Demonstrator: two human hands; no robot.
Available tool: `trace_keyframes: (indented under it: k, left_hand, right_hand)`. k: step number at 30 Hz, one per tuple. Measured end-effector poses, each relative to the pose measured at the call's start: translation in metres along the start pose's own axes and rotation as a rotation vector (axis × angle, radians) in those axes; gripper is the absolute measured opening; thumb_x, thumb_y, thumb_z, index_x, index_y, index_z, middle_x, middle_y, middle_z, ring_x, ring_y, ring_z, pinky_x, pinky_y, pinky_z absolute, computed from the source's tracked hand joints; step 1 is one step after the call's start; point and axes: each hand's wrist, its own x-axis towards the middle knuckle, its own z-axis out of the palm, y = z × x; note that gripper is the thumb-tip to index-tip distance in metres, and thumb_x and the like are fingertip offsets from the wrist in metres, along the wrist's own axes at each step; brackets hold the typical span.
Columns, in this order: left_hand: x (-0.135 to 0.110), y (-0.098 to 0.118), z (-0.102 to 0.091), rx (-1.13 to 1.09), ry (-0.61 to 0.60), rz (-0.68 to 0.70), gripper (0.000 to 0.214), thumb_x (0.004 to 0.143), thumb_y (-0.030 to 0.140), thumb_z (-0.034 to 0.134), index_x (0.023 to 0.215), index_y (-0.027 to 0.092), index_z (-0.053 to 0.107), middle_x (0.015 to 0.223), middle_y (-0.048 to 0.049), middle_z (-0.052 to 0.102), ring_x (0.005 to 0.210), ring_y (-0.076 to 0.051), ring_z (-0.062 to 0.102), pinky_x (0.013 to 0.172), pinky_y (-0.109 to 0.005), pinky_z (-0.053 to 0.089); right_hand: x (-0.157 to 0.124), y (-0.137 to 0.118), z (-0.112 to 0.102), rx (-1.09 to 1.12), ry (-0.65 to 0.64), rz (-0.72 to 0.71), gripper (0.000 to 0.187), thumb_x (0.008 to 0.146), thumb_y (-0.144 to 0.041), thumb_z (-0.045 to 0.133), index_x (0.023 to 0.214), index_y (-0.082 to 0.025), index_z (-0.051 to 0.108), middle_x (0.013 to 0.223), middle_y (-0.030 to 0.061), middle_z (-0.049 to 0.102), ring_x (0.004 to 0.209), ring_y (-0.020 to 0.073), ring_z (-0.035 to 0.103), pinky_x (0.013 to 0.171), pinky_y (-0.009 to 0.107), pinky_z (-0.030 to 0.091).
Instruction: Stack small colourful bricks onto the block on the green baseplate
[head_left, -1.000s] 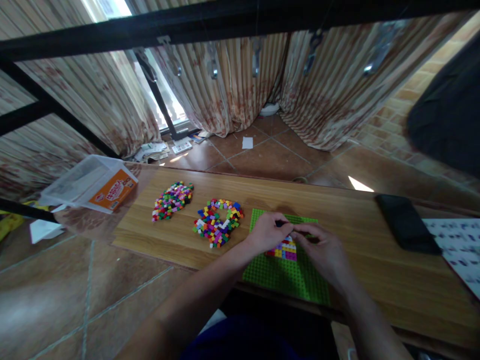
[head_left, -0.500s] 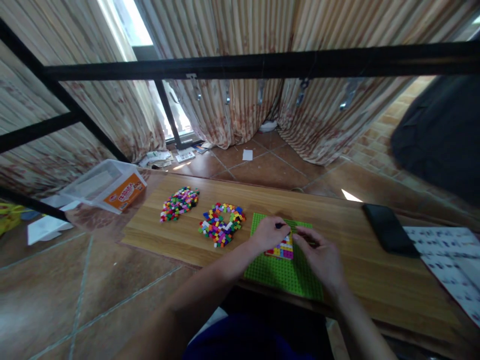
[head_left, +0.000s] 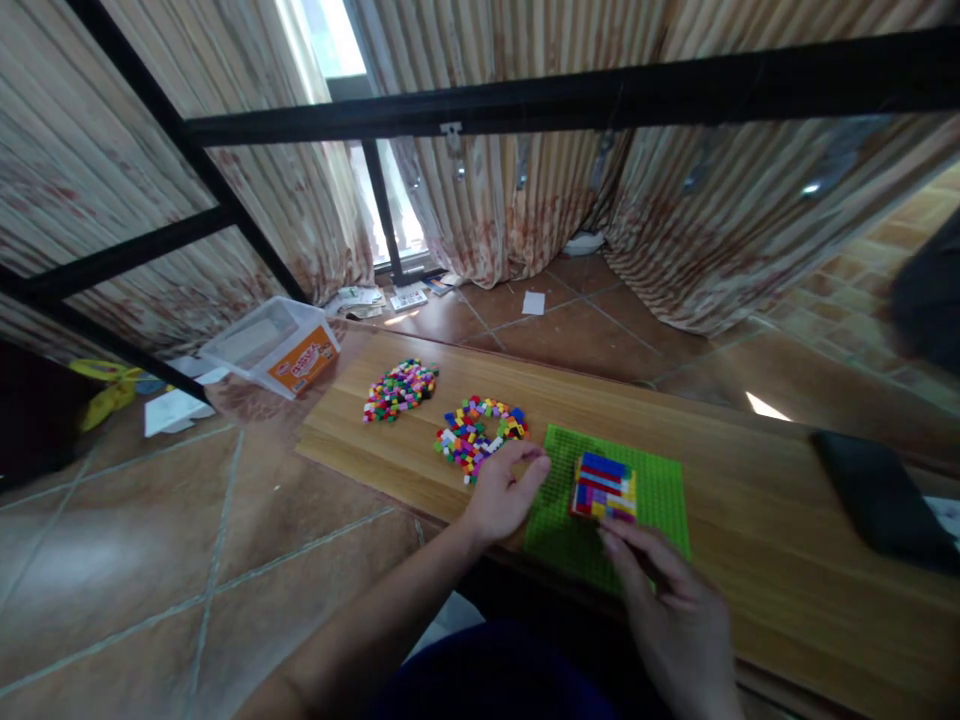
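- Brick block [head_left: 604,487], built of small blue, red, white, purple and yellow bricks in rows, stands on the green baseplate [head_left: 664,490], a little to the left of its middle.
- The baseplate lies flat on the wooden surface [head_left: 750,560], close to the near edge and in front of the person.
- The left hand [head_left: 501,492] rests at the left edge of the baseplate, between the block and the nearer pile of bricks [head_left: 480,440]. Its fingers are curled inward with the thumb pointing to the baseplate. Whether they pinch a brick, one cannot tell.
- The right hand [head_left: 671,600] is over the near part of the baseplate and looks blurred. Its fingers are stretched forward and loosely apart, the tips just beside the near side of the block, and nothing is seen between them.
- A second pile of bricks [head_left: 400,388] lies further left on the surface, apart from the first pile.
- A clear plastic box [head_left: 274,348] with an orange label stands tilted beyond the left end of the surface.
- A black phone [head_left: 877,495] lies on the right part of the surface, well apart from the baseplate.
- Behind are striped curtains [head_left: 525,200], a black metal frame [head_left: 600,95] and a brown tiled floor [head_left: 225,540].
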Motion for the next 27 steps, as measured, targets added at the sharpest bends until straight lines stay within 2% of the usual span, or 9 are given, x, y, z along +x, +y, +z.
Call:
trace_keyframes:
  k: [5, 10, 15, 20, 24, 27]
  left_hand:
    - [-0.031, -0.016, -0.032, 0.074, 0.11, -0.056, 0.021, 0.089, 0.033, 0.053, 0.085, 0.016, 0.065, 0.081, -0.0035, 0.065, 0.076, -0.015, 0.058, 0.072, -0.025, 0.047]
    - [-0.05, -0.03, -0.05, 0.12, 0.198, -0.116, 0.025, 0.089, 0.035, 0.054, 0.075, 0.017, 0.063, 0.074, -0.0022, 0.062, 0.07, -0.014, 0.055, 0.068, -0.024, 0.045]
    - [-0.05, -0.034, -0.052, 0.144, 0.179, -0.102, 0.023, 0.09, 0.033, 0.053, 0.078, 0.017, 0.063, 0.078, -0.0035, 0.063, 0.073, -0.015, 0.057, 0.07, -0.025, 0.046]
    - [-0.048, -0.033, -0.052, 0.195, 0.11, -0.062, 0.016, 0.091, 0.027, 0.051, 0.083, 0.018, 0.062, 0.083, -0.0048, 0.064, 0.079, -0.016, 0.059, 0.075, -0.026, 0.047]
    - [-0.049, -0.034, -0.051, 0.21, 0.095, -0.051, 0.014, 0.091, 0.025, 0.05, 0.084, 0.019, 0.061, 0.086, -0.0052, 0.064, 0.081, -0.016, 0.06, 0.076, -0.027, 0.047]
    - [-0.049, -0.034, -0.051, 0.21, 0.1, -0.06, 0.013, 0.091, 0.024, 0.05, 0.085, 0.019, 0.061, 0.086, -0.0049, 0.064, 0.082, -0.017, 0.06, 0.077, -0.027, 0.048]
  right_hand:
    - [-0.006, -0.003, 0.038, -0.003, -0.22, -0.143, 0.018, 0.089, -0.034, 0.057, 0.094, -0.026, 0.071, 0.092, 0.0047, 0.074, 0.086, 0.0203, 0.07, 0.074, 0.032, 0.056]
    - [0.001, 0.0, 0.064, -0.071, -0.324, -0.171, 0.021, 0.093, -0.03, 0.048, 0.096, -0.024, 0.068, 0.095, 0.0069, 0.071, 0.089, 0.0205, 0.068, 0.081, 0.035, 0.054]
    - [0.023, 0.003, 0.085, -0.189, -0.302, -0.213, 0.022, 0.092, -0.027, 0.046, 0.097, -0.021, 0.067, 0.094, 0.008, 0.071, 0.088, 0.0216, 0.066, 0.08, 0.036, 0.051]
    - [0.051, 0.001, 0.103, -0.309, -0.246, -0.245, 0.029, 0.091, -0.024, 0.042, 0.104, -0.021, 0.068, 0.095, 0.0081, 0.069, 0.09, 0.0226, 0.064, 0.082, 0.037, 0.05]
    - [0.067, 0.001, 0.115, -0.373, -0.315, -0.272, 0.032, 0.089, -0.019, 0.042, 0.108, -0.02, 0.068, 0.098, 0.0086, 0.068, 0.09, 0.0227, 0.063, 0.083, 0.037, 0.048]
    - [0.073, 0.004, 0.12, -0.406, -0.35, -0.295, 0.031, 0.087, -0.017, 0.043, 0.103, -0.02, 0.069, 0.096, 0.0089, 0.067, 0.087, 0.023, 0.062, 0.081, 0.037, 0.048]
